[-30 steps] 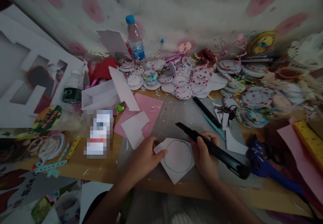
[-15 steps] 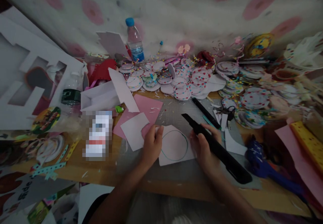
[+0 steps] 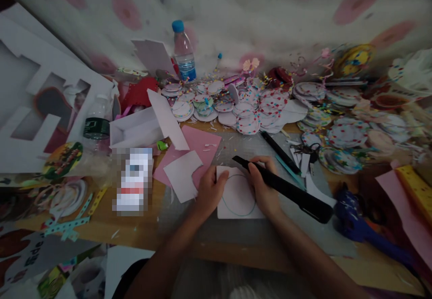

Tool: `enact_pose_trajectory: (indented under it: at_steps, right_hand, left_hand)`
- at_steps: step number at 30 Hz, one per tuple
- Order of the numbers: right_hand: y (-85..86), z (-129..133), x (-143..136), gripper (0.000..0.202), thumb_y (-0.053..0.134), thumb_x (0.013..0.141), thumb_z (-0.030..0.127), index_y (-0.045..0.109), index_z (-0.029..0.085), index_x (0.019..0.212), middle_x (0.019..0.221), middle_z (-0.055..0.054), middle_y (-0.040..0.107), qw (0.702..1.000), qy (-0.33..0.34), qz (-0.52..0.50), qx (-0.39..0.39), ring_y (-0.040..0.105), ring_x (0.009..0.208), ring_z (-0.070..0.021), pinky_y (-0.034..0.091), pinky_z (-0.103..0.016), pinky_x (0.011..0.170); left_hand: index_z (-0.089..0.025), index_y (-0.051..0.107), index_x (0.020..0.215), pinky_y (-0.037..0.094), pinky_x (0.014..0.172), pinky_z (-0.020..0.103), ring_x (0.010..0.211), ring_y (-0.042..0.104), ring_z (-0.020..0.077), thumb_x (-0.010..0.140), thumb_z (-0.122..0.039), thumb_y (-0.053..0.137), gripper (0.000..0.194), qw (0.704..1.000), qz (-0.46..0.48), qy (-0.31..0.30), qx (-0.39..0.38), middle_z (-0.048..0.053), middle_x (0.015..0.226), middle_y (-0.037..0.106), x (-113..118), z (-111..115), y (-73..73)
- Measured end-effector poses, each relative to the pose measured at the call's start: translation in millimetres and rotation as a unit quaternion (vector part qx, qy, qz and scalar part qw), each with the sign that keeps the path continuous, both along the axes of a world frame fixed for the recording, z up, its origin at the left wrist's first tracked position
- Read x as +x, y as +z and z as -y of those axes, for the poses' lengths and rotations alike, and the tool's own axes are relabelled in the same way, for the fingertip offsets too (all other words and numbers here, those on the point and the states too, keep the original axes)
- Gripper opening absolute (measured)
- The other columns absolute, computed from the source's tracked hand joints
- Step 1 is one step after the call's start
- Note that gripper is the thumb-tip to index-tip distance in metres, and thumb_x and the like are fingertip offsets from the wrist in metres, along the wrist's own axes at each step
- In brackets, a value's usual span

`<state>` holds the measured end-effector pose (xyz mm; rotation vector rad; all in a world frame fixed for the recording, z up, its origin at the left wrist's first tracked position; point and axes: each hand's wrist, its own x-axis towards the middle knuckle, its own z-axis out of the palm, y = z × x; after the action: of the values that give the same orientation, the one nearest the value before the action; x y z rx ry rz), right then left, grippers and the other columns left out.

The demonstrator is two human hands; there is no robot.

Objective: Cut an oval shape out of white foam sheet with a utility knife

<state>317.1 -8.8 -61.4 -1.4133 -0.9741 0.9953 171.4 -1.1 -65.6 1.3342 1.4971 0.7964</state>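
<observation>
A white foam or card sheet (image 3: 238, 200) with a green circle drawn on it lies in front of me over the grey cutting mat. Its left edge is pinched by my left hand (image 3: 211, 191), thumb on top. My right hand (image 3: 265, 189) is closed around a black utility knife (image 3: 297, 195), held slantwise with its tip pointing left above the sheet's upper edge. The right fingers also reach the sheet's right side; whether they grip it I cannot tell. Left of the sheet is a white offcut (image 3: 182, 177) with a curved notch, partly over pink paper (image 3: 202, 141).
Decorated white discs (image 3: 248, 110) are heaped along the back, beside a water bottle (image 3: 185, 58). A black marker-like stick (image 3: 280, 152) and keys (image 3: 312, 153) lie right of the mat's middle. A blue glue gun-like tool (image 3: 354, 222) is far right; a blurred-out phone (image 3: 135, 180) is left.
My right hand and the knife have moved left, so the tip is now over the sheet's top edge. The sheet has turned slightly, and my left thumb lies further onto it.
</observation>
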Motion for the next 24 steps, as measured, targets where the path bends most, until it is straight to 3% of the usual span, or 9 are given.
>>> enact_pose_trajectory:
  at_steps: [2,10,24]
  right_hand:
    - [-1.2,-1.4,1.3,0.02,0.061,0.085,0.044,0.055,0.025,0.083,0.072,0.003,0.055,0.999,-0.012,0.032,0.011,0.051,0.062,-0.0155,0.041,-0.027,0.054]
    - [-9.5,-13.5,-1.1,0.036,0.04,0.095,0.045,0.057,0.023,0.071,0.068,0.001,0.054,0.985,-0.062,0.135,0.084,0.054,0.069,-0.0187,0.044,-0.032,0.064]
    - [-7.5,-13.8,-3.5,0.019,0.048,0.088,0.029,0.055,0.023,0.071,0.06,0.003,0.057,0.964,0.021,0.223,0.14,0.055,0.056,-0.015,0.043,-0.029,0.055]
  left_hand:
    - [-0.02,0.051,0.078,0.037,0.06,0.026,0.067,0.051,0.0149,0.089,-0.039,0.048,0.022,1.0,0.008,-0.004,0.008,-0.002,0.07,0.053,0.5,2.1,-2.4]
    - [-0.023,0.035,0.068,0.026,0.058,0.028,0.056,0.038,0.0138,0.091,-0.038,0.045,0.029,0.996,-0.039,0.029,0.073,-0.005,0.059,0.035,5.5,11.8,-13.2]
    - [-0.022,0.041,0.071,0.029,0.057,0.028,0.058,0.041,0.0144,0.094,-0.036,0.045,0.026,0.993,-0.06,0.021,0.098,-0.003,0.062,0.041,4.5,11.9,-18.1]
